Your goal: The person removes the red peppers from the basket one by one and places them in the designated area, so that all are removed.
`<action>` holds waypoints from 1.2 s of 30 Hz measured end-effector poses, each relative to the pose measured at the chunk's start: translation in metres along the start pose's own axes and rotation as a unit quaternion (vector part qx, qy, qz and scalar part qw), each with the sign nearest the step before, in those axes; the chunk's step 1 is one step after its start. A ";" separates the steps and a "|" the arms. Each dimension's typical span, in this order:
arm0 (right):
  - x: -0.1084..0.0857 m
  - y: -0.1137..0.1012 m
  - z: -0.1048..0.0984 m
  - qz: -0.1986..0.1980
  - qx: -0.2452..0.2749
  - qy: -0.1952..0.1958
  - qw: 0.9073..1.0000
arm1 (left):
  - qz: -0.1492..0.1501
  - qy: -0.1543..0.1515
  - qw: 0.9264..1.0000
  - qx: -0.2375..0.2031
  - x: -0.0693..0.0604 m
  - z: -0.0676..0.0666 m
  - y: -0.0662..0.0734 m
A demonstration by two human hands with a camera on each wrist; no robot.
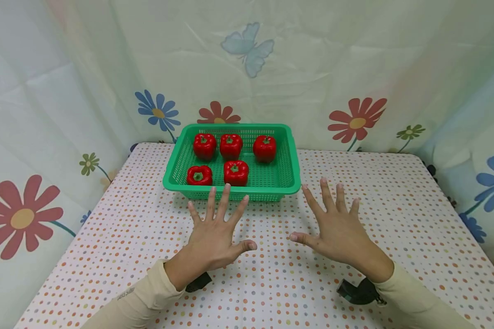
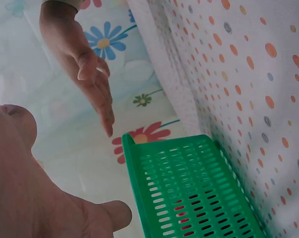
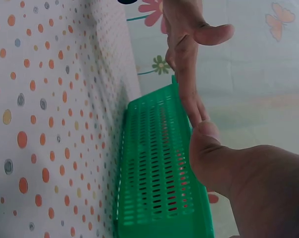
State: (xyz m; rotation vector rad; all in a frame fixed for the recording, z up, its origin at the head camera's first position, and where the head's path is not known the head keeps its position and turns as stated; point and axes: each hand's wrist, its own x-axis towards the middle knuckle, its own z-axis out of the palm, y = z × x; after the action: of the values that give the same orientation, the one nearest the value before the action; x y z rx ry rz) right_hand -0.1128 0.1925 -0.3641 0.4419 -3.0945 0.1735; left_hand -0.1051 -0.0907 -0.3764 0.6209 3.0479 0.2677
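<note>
Both hands are held palm down with fingers spread, and neither holds anything. The left hand (image 1: 216,237) is in front of the green basket (image 1: 294,171), its fingertips near the front rim. To the right, the right hand (image 1: 339,230) hovers beyond the basket's front right corner. Inside the basket are several red bell peppers: three along the back, including one at the right (image 1: 265,149), and two at the front, one at the left (image 1: 199,176) and one nearer the middle (image 1: 236,173). In the left wrist view the basket's slotted side (image 2: 189,178) shows beyond the left hand (image 2: 45,198).
A dotted cloth (image 1: 271,283) covers the table. Behind it and at both sides hangs a curtain (image 1: 313,59) printed with flowers and a butterfly. Small dark objects sit at the table's right edge (image 1: 431,170). A dark device is strapped at each wrist.
</note>
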 end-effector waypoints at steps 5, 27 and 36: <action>0.000 -0.005 -0.002 -0.002 0.012 -0.016 1.000 | -0.001 0.017 1.000 0.008 -0.001 -0.001 -0.002; 0.065 -0.038 -0.012 -0.170 0.292 0.125 0.933 | -0.055 0.105 0.717 -0.687 0.065 0.020 -0.204; 0.146 -0.062 -0.007 -0.111 0.423 -0.038 0.899 | -0.044 0.132 0.707 -0.694 0.073 0.024 -0.197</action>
State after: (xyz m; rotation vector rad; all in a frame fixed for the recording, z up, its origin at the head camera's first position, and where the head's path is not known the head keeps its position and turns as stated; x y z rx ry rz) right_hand -0.2359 0.0933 -0.3470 0.8013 -2.8257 1.5367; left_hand -0.2469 -0.2365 -0.4324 0.2469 1.9870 2.3683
